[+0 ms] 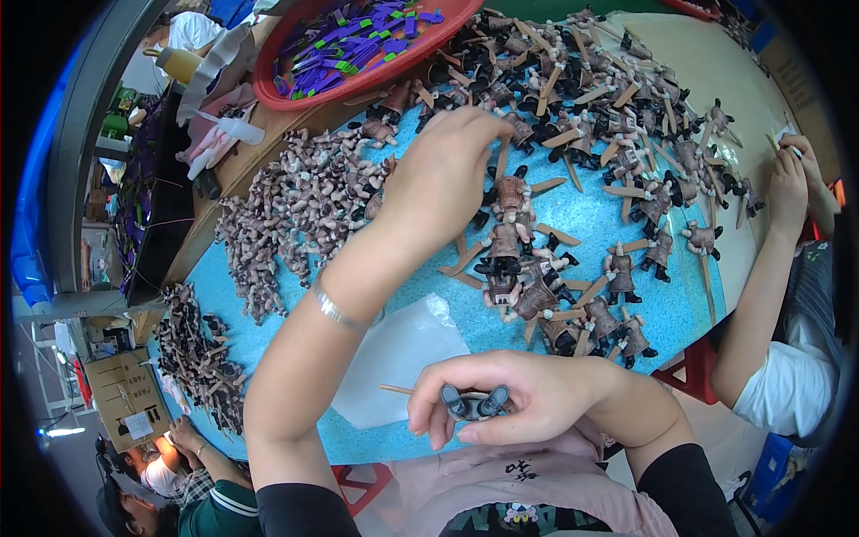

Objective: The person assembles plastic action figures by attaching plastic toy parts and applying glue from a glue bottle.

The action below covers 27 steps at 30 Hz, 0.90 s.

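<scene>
My left hand [443, 174] reaches across the blue table [667, 309], its fingers bunched together at a row of brown toy figures [510, 237] with wooden sticks. I cannot see whether it grips one. My right hand [514, 398] is close to my body and holds a small toy figure [474, 401] with dark feet pointing toward me, along with a thin wooden stick [395, 389] that pokes out to the left. A silver bracelet sits on my left wrist.
Several more stick-mounted figures [608, 98] cover the far table. A red basin [358, 40] holds purple and green parts. Pale limb parts [300, 201] and darker parts [197, 349] lie left. A white plastic sheet [398, 353] lies near me. A co-worker's hands [792, 174] work at right; another person [170, 456] sits at lower left.
</scene>
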### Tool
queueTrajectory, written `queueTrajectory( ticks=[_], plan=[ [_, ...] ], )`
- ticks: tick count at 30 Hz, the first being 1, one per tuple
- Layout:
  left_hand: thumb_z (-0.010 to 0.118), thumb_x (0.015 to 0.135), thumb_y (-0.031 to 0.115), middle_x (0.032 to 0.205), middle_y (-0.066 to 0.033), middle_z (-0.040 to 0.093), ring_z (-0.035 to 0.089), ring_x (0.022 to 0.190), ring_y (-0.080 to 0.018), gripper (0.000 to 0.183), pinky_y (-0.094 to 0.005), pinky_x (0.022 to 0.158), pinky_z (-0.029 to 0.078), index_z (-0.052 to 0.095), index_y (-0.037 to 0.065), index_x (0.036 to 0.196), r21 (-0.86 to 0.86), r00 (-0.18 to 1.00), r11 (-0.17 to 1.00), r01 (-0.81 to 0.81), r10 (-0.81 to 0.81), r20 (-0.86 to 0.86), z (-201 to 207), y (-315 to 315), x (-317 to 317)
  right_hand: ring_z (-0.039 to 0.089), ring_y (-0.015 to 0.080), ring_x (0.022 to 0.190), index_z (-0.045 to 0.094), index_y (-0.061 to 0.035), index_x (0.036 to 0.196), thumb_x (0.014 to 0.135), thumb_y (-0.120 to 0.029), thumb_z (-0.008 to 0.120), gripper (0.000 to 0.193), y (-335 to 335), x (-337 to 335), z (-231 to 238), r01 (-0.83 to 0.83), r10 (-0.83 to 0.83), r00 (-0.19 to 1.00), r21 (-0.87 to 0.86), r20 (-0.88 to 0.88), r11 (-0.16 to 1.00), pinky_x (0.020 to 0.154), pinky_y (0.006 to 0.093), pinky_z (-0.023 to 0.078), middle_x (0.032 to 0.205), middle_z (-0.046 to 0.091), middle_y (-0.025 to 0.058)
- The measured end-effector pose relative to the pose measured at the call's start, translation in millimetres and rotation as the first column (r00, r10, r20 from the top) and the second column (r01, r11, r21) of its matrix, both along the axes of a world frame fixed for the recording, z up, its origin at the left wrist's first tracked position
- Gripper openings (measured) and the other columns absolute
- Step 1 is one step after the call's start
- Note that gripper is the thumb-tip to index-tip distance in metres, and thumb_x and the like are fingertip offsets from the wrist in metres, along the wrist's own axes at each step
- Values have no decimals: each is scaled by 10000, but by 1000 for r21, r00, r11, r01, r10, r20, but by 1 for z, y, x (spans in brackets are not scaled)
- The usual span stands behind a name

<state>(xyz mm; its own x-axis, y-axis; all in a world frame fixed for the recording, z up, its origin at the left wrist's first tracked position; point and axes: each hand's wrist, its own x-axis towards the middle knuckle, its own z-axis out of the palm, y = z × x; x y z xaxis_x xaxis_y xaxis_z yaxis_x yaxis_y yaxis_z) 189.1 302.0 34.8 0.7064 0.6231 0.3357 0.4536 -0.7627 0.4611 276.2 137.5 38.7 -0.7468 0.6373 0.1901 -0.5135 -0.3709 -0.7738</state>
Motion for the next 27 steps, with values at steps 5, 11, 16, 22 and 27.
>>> queueTrajectory(
  ticks=[5, 11, 16, 22, 27],
  plan=[
    [527, 818, -36, 1181, -168, 587, 537, 1108, -345, 317, -401, 951, 438, 598, 18, 1122, 90, 991, 987, 130, -130, -15, -19, 19, 12, 575, 141, 983, 471, 19, 1175, 849, 43, 498, 328, 2, -3, 0, -34, 34, 999, -4, -12, 999, 863, 290, 461, 1077, 545, 91],
    [528, 829, 7, 1069, -167, 626, 580, 1000, -339, 244, -405, 858, 469, 623, 2, 1054, 104, 992, 993, 45, -57, 115, 4, -7, -38, 491, 280, 1236, 267, -8, 1399, 900, -45, 569, 584, 5, -1, 2, 224, -292, 930, -284, -223, 932, 1042, 401, 381, 1308, 484, 222],
    [485, 944, 100, 911, -108, 652, 617, 807, -186, 187, -306, 744, 489, 609, -21, 1014, -625, 895, 768, -141, 369, 251, 34, -76, -98, 441, 306, 1285, 174, -29, 1453, 887, -31, 572, 692, 3, -9, 2, 482, -483, 872, -31, -78, 875, 1070, 421, 336, 1366, 445, 230],
    [495, 949, 126, 953, -92, 640, 605, 896, -156, 201, -292, 797, 474, 585, -30, 1037, -733, 922, 676, -74, 327, 208, 44, -144, -114, 403, 296, 1321, 191, -2, 1445, 829, 73, 561, 722, -1, -19, -5, 536, -672, 735, 535, 84, 653, 1099, 397, 288, 1396, 426, 204],
    [577, 901, 136, 1029, -152, 620, 621, 909, -233, 238, -328, 787, 490, 556, -27, 1074, -630, 895, 777, 5, 277, 349, 49, -168, -108, 411, 299, 1313, 300, 8, 1405, 794, 108, 567, 674, -1, -22, -4, 508, -729, 683, 686, 47, 520, 1088, 404, 303, 1392, 428, 204]
  ],
)
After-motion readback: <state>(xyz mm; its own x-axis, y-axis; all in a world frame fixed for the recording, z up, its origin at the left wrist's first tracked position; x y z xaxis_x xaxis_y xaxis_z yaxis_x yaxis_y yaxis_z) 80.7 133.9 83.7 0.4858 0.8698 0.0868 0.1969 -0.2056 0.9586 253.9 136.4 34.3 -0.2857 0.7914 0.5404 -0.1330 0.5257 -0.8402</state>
